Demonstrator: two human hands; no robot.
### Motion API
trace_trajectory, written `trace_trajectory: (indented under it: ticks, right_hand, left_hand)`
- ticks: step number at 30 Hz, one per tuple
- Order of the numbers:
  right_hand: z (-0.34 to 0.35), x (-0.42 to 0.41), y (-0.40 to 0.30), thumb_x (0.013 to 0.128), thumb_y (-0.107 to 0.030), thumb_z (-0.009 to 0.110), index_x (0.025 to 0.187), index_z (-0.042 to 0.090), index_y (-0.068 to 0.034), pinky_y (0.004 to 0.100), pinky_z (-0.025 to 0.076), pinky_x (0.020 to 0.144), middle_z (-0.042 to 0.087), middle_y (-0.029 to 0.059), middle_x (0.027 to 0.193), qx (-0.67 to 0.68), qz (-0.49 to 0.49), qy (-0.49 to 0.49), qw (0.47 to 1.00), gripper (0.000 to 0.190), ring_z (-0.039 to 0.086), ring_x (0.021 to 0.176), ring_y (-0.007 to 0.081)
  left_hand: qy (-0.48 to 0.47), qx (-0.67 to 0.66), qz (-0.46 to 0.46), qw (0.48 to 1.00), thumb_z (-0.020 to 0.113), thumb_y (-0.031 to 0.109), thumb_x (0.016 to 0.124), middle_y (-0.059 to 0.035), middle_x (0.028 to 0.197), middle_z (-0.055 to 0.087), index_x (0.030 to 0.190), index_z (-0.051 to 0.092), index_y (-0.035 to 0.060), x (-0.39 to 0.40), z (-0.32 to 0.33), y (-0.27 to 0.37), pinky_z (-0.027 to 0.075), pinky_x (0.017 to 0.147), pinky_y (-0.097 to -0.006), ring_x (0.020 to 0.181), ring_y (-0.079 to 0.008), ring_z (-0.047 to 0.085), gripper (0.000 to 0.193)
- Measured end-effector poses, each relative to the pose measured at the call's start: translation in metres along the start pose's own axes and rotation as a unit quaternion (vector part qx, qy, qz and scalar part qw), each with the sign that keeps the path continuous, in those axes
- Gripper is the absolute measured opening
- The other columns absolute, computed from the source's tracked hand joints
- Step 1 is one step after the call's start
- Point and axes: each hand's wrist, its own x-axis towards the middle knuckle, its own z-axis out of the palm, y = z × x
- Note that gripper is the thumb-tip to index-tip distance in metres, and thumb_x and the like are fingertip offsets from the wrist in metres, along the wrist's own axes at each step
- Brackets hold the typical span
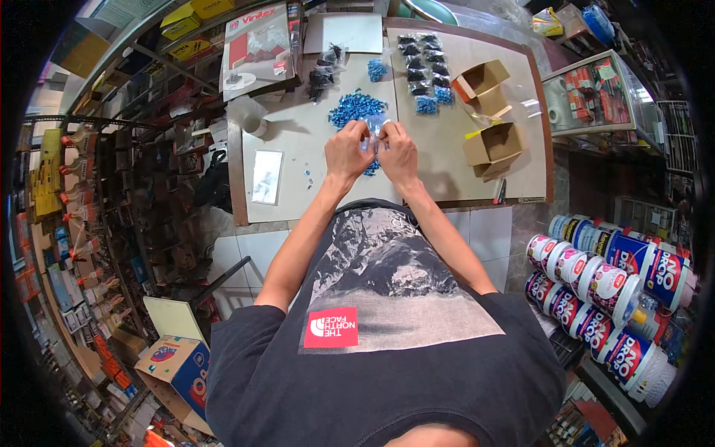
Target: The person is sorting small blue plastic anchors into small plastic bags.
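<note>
Between my hands is a small clear plastic bag (pixel 375 124), pinched at its edges by both. My left hand (pixel 347 150) grips it from the left side, and my right hand (pixel 399 152) from the right, with thumbs close together. Just beyond the fingers lies a loose pile of small blue screw-like pieces (pixel 356 106). More blue pieces (pixel 371 169) show below the bag, between the wrists; whether they are inside it I cannot tell. A filled bag of blue pieces (pixel 377 70) rests farther back on the table (pixel 301 195).
Filled bags of black pieces (pixel 414 62) stand in two rows, with blue-filled bags (pixel 426 105) at the near end. More black-filled bags (pixel 324 74) lie left. Two open cardboard boxes (pixel 494 148) and markers (pixel 500 191) sit right; a plastic cup (pixel 254 123) and flat clear packet (pixel 267 176) left.
</note>
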Motion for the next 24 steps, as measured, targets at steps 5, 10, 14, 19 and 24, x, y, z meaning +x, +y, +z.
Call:
trace_trajectory:
  ticks: [5,10,14,19,24]
  right_hand:
    - [0.001,-0.010,0.004,0.074,-0.003,0.059,0.085,0.053,-0.004,0.0444,0.048,0.067,0.058,0.0135,0.085,-0.025,0.021,-0.026,0.999,0.012,0.059,0.079,0.0357]
    - [0.001,-0.007,0.011,0.072,-0.003,0.060,0.086,0.055,-0.004,0.0431,0.048,0.067,0.059,0.0146,0.085,0.025,0.046,-0.011,0.999,0.015,0.060,0.079,0.0348]
    - [-0.006,-0.008,0.016,0.071,-0.003,0.061,0.084,0.056,-0.004,0.0418,0.048,0.066,0.060,0.0147,0.084,0.026,0.105,-0.014,0.994,0.014,0.060,0.078,0.0335]
    - [-0.003,-0.007,0.029,0.070,-0.007,0.064,0.087,0.057,-0.002,0.0389,0.048,0.065,0.062,0.0115,0.082,0.091,0.058,-0.079,0.991,0.019,0.061,0.073,0.0275]
    - [-0.033,-0.010,0.026,0.066,-0.016,0.076,0.120,0.046,-0.005,0.0380,0.044,0.088,0.053,0.0126,0.113,0.219,0.058,-0.166,0.960,0.063,0.051,0.107,0.0252]
  left_hand:
    - [-0.035,0.052,-0.083,0.995,0.064,0.017,0.070,-0.0067,0.071,0.060,0.076,0.057,0.0075,-0.005,0.001,-0.010,0.046,0.054,-0.0371,0.063,-0.0246,0.061,0.013]
    - [-0.056,0.058,-0.030,0.996,0.064,0.014,0.070,-0.0065,0.075,0.059,0.082,0.055,0.0084,-0.011,0.005,-0.007,0.046,0.054,-0.0372,0.066,-0.0251,0.061,0.016]
    - [-0.076,0.037,-0.050,0.995,0.064,0.011,0.072,-0.0063,0.079,0.058,0.091,0.053,0.0098,-0.010,0.002,-0.008,0.046,0.055,-0.0375,0.069,-0.0246,0.061,0.023]
    - [-0.090,0.007,-0.033,0.995,0.065,0.015,0.072,-0.0074,0.072,0.061,0.084,0.056,0.0074,-0.009,0.002,0.002,0.048,0.055,-0.0363,0.062,-0.0241,0.062,0.017]
    - [-0.051,-0.072,-0.119,0.989,0.065,0.019,0.073,-0.0124,0.064,0.063,0.075,0.062,0.0001,-0.003,0.001,-0.001,0.048,0.053,-0.0315,0.055,-0.0209,0.062,0.020]
